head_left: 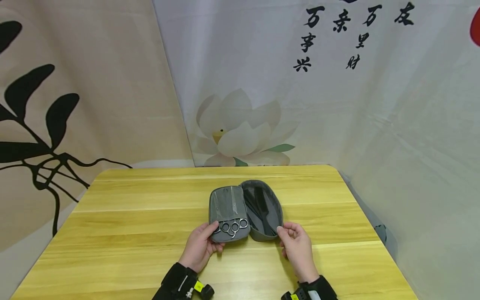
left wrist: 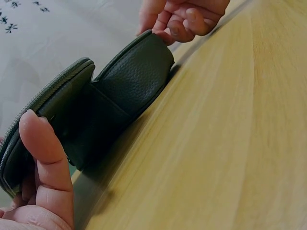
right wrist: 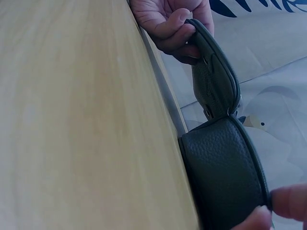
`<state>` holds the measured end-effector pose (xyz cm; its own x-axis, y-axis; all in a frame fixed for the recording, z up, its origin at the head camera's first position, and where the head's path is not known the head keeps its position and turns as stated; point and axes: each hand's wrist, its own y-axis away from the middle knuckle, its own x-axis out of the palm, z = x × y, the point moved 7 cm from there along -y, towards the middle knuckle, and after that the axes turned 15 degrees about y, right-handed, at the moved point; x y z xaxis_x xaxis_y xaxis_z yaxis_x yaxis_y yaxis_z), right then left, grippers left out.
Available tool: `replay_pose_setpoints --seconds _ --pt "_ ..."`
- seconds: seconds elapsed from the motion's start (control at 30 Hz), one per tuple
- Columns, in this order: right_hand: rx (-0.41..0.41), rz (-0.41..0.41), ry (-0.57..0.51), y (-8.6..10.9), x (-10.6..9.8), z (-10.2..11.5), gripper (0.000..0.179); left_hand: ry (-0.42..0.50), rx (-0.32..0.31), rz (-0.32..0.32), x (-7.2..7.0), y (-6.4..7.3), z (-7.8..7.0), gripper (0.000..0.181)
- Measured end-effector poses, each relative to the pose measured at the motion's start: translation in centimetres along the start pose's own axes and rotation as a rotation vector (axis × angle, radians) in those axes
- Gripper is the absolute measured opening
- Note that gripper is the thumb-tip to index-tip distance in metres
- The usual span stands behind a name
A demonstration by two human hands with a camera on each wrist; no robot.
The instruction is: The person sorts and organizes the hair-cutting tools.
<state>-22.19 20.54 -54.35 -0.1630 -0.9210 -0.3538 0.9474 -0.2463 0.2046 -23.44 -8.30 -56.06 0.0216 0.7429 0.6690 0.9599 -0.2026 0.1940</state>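
A dark grey zippered case (head_left: 224, 202) lies spread like a book, its outside looking like grained leather (left wrist: 132, 76) in the left wrist view. Several metal scissor handles (head_left: 230, 228) stick out of a pocket in its left half. Black tools, one shaped like a comb (head_left: 261, 200), lie in the deeper right half (head_left: 278, 210). My left hand (head_left: 199, 246) grips the left half by its near corner, thumb over the inside, fingers underneath. With thumb and fingertips, my right hand (head_left: 299, 246) pinches the rim at the right half's near right corner.
The case is at the middle of a light wooden table (head_left: 142, 233). Behind the table's far edge hang cloth backdrops, one with a printed lotus (head_left: 243, 133) and black characters, another with black leaves (head_left: 30, 87).
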Motion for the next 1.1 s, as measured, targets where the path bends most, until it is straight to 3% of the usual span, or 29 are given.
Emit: replay_pose_setpoints --seconds 0.2,0.47,0.6,0.73,0.87,1.1 --pt "-0.002 0.010 0.015 0.1 0.0 0.1 0.038 0.009 0.015 -0.054 -0.1 0.0 0.0 0.029" --pt "-0.015 0.050 0.056 0.2 0.5 0.2 0.034 0.056 0.104 -0.137 -0.5 0.0 -0.9 0.020" --pt "-0.030 0.070 0.069 0.4 0.7 0.3 0.033 0.058 0.132 -0.123 -0.6 0.1 -1.2 0.034" --pt "-0.050 0.098 0.101 0.4 1.0 0.4 0.033 0.083 0.175 -0.066 -0.3 0.1 -1.6 0.050" --pt "-0.065 0.122 0.107 0.3 1.3 0.5 0.032 0.113 0.216 -0.035 0.1 0.1 -2.0 0.054" --pt "-0.052 0.139 0.116 0.5 1.6 0.1 0.038 0.070 0.258 -0.087 0.1 0.5 -2.4 0.050"
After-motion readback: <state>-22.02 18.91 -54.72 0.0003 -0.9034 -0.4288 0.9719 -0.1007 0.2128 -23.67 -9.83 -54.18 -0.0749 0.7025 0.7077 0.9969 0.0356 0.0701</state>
